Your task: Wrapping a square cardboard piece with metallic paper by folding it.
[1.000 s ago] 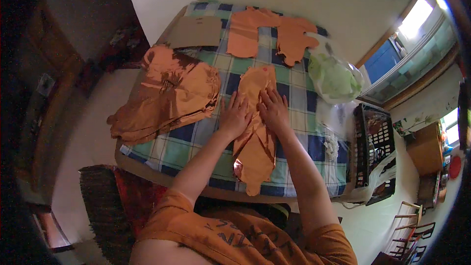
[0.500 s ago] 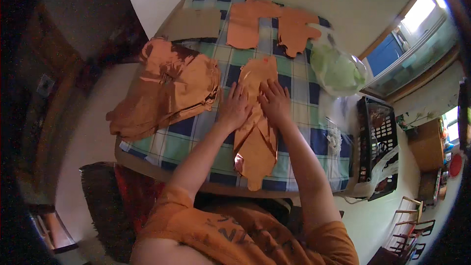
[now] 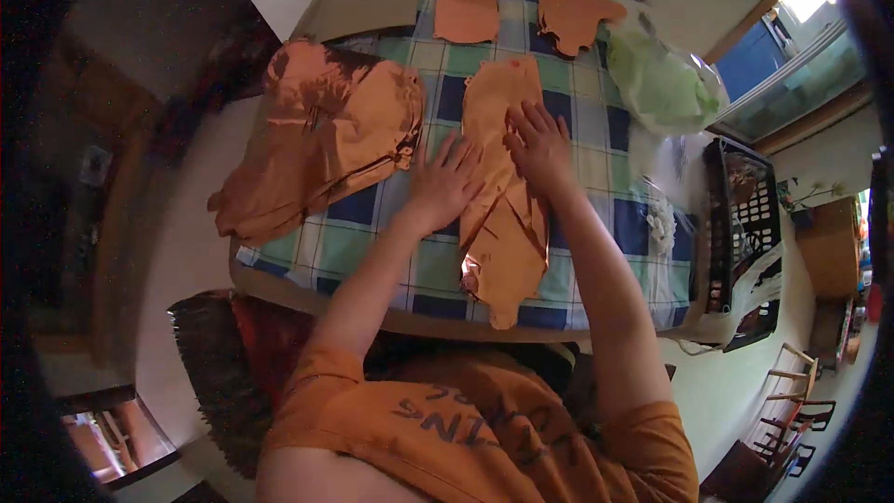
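Observation:
A flat, shiny copper-coloured foil balloon, folded lengthwise, lies on the checked tablecloth right in front of me. My left hand rests at its left edge, fingers spread and partly over the cloth. On the right edge, a little farther up, lies my right hand with its fingers stretched out over the foil. Neither hand grips anything. To the left sits a thick stack of similar copper foil balloons, glossy and creased. Two matte orange-pink flat pieces lie at the far side.
A flat grey-brown sheet lies at the far left of the table. A clear bag with pale green contents stands at the far right, above a white bundle. A black perforated crate borders the table's right edge.
The whole view has shifted, so the table sits higher in the picture. My right hand has slid slightly up along the foil; my left hand has shifted a little outward.

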Motion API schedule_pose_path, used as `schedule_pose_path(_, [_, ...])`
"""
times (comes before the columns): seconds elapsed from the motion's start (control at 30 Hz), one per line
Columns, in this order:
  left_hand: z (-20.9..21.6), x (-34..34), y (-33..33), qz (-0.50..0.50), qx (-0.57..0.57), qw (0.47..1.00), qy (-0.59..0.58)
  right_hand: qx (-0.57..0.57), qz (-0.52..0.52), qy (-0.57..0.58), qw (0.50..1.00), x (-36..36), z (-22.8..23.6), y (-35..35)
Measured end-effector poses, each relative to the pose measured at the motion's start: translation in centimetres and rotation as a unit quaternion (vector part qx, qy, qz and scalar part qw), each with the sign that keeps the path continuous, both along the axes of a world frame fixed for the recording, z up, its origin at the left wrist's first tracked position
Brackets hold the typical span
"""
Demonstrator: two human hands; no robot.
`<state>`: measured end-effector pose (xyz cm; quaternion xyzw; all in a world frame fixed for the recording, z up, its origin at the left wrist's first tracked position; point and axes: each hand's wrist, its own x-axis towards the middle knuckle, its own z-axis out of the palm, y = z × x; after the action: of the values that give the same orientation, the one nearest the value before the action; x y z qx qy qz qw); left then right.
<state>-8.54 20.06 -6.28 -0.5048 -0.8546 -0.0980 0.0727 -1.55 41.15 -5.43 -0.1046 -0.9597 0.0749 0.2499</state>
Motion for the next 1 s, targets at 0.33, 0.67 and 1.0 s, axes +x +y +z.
schedule_pose_path(0.33, [4.2, 4.7, -2.7, -0.023, -0.010, 0.990, -0.137, -0.003, -0.006, -0.013, 1.000, 0.0, 0.3, 0.0])
schedule_pose_path(0.67, [4.2, 8.1, -5.2, -0.058, 0.027, 0.987, -0.147, -0.020, -0.010, 0.016, 1.000, 0.2, -0.1, 0.1])
schedule_pose_path(1.0, [5.3, 9.1, -5.8, -0.059, 0.034, 0.987, -0.148, -0.030, -0.004, 0.003, 1.000, 0.3, 0.5, 0.0])
